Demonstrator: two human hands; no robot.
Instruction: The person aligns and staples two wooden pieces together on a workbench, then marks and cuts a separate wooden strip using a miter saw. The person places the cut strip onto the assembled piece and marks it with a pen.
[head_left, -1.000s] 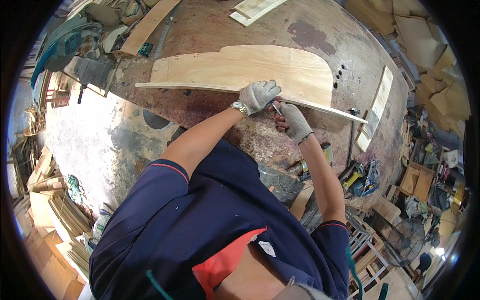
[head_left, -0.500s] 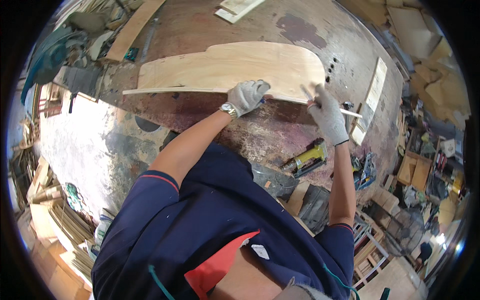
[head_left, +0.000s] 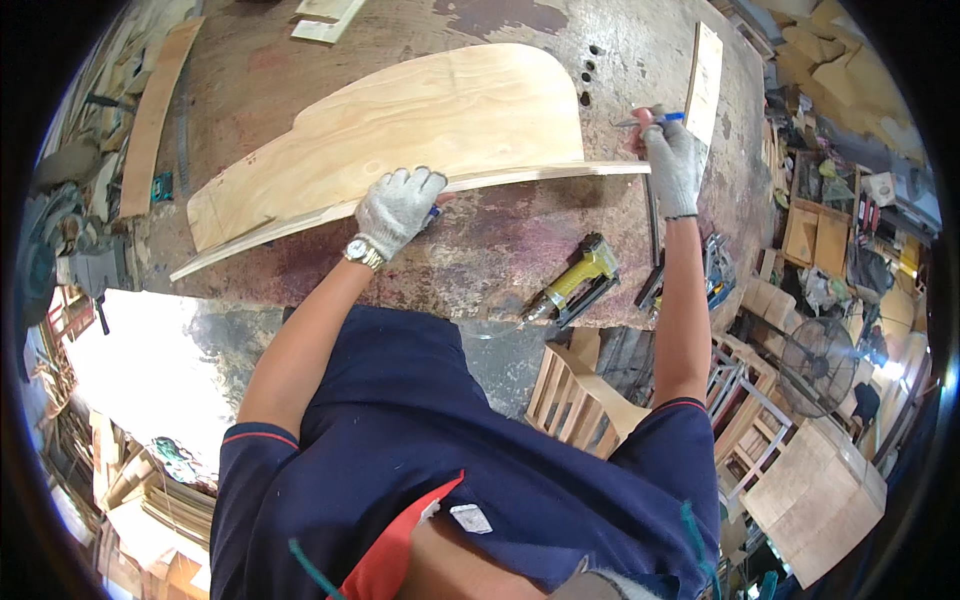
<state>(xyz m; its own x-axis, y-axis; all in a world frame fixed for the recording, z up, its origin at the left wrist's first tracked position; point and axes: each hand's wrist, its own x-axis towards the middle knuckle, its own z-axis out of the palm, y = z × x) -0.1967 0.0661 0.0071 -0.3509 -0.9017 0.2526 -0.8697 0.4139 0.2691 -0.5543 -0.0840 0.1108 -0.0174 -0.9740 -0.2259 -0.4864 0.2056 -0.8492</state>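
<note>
Curved plywood panel (head_left: 420,130) lies flat on the stained workbench (head_left: 480,250). Gloved left hand (head_left: 398,207) presses on its near edge, fingers curled, a blue bit showing under them. Gloved right hand (head_left: 668,165), at the panel's right end, pinches a blue pen (head_left: 650,120); yellow nail gun (head_left: 580,285) lies on the bench between the arms.

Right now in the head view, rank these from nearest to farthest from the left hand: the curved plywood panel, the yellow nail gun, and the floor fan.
1. Curved plywood panel: the left hand presses on its near edge strip.
2. Yellow nail gun: lying on the bench to the right of that hand, near the bench edge.
3. Floor fan: off the bench, far right, on the floor.
</note>
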